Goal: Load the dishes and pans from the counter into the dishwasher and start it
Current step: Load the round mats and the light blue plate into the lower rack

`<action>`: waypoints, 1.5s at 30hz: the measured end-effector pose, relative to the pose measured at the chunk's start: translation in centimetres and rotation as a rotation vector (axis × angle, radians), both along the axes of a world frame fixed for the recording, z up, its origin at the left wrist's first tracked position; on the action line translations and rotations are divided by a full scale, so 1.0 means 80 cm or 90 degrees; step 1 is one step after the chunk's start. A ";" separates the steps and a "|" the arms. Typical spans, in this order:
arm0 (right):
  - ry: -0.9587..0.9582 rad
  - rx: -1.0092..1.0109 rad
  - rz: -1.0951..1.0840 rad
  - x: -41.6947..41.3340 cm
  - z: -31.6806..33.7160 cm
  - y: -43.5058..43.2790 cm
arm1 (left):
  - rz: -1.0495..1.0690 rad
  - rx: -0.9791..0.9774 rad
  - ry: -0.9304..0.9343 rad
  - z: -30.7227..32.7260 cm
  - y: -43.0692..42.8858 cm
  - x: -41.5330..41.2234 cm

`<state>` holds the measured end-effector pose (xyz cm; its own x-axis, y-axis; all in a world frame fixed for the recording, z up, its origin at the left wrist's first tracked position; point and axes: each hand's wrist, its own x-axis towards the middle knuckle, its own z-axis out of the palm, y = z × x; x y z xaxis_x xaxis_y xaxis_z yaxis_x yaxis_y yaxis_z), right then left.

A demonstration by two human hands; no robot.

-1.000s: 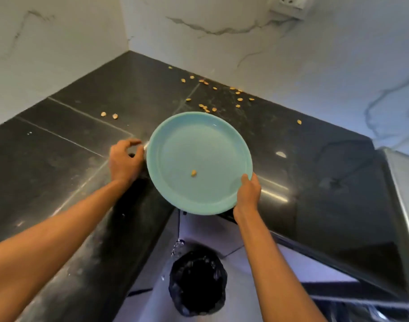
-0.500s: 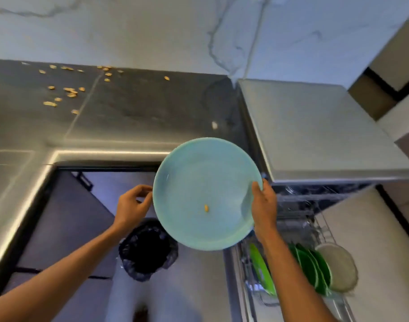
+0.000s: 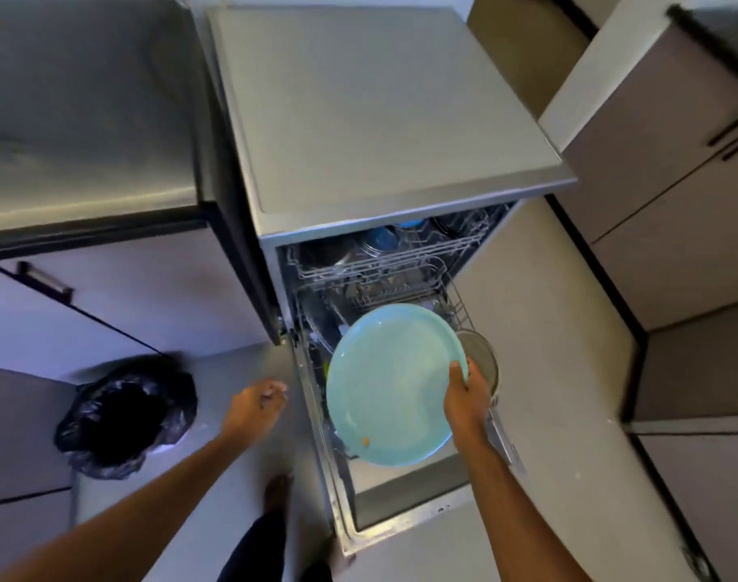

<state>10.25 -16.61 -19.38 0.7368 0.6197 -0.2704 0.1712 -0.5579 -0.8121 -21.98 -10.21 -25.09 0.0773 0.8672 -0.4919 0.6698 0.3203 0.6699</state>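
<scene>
Fingers [image 3: 457,371] of right hand [image 3: 465,400] clamped on blue plate [image 3: 386,384] above dishwasher [image 3: 379,119]; left hand [image 3: 254,407] slack, empty.

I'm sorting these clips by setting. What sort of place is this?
Most likely a home kitchen: an open dishwasher with loaded wire racks, a dark counter over cabinets, and a bin lined with a black bag. The right hand holds a light blue plate.

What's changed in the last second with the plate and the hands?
The plate went from the counter corner to over the open dishwasher. The left hand left the counter and now hangs free. Unchanged: the right hand grips the rim; the crumb is on the plate.
</scene>
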 end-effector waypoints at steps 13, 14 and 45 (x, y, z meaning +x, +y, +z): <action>0.010 -0.085 -0.201 0.166 -0.166 0.093 | 0.073 -0.232 0.039 -0.180 0.079 0.134; -0.002 -0.094 -0.193 0.174 -0.172 0.103 | 0.084 -0.238 0.043 -0.187 0.085 0.138; -0.086 0.091 0.086 0.324 -0.354 0.290 | 0.486 -0.211 0.052 -0.330 0.111 0.220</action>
<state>36.14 6.62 -47.67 0.6681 0.7400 -0.0779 0.3489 -0.4040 -0.8456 -4.39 -1.29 -51.50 -0.5194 0.4759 -0.7098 0.2313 0.8779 0.4194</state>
